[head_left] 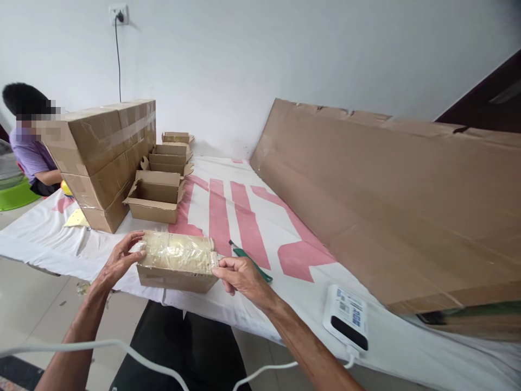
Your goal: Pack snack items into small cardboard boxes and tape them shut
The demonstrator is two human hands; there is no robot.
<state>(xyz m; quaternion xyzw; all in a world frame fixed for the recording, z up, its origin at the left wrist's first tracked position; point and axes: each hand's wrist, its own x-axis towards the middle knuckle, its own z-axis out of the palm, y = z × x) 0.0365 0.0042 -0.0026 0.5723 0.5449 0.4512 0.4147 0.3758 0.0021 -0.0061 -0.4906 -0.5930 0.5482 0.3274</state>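
A small cardboard box (175,279) sits near the table's front edge, its top filled by a pale yellowish package in clear plastic wrapping (179,251). My left hand (124,255) grips the left end of the box, fingertips at the package's upper corner and edge. At the opposite end, my right hand (238,276) is closed in a pinch on the plastic wrapping at the corner. Just beyond that hand lies a green-handled box cutter (254,265), partly behind my fingers. What the fingertips press underneath is hidden.
Open small cardboard boxes (154,210) stand in a row beside stacked taped cartons (109,144). A large cardboard sheet (378,201) leans along the right. A white device (348,317) with a cable lies front right. Another person (35,146) is at far left.
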